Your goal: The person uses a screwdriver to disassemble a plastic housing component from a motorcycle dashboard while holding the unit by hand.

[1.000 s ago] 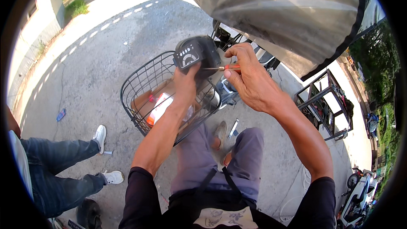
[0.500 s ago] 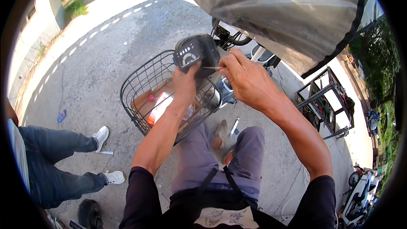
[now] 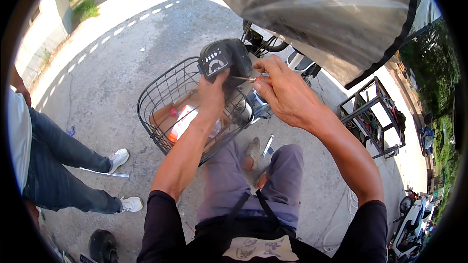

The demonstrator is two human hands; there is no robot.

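Black plastic dashboard housing with gauge face (image 3: 222,60): above black wire basket (image 3: 163,98), gripped by closed left hand (image 3: 212,92). Thin metal screwdriver (image 3: 246,78): long axis horizontal, tip pointing left into housing, pinched in closed right hand (image 3: 282,92).

In the middle of the frame my left hand (image 3: 213,92) grips a black dashboard unit (image 3: 225,59) whose dark display panel (image 3: 214,62) faces up, a rounded shape with small pale marks. Just below it, inside the wire basket (image 3: 155,98), lies a flat brown cardboard box (image 3: 163,117), and on it a white packet with an orange-red end (image 3: 179,124), slanted.
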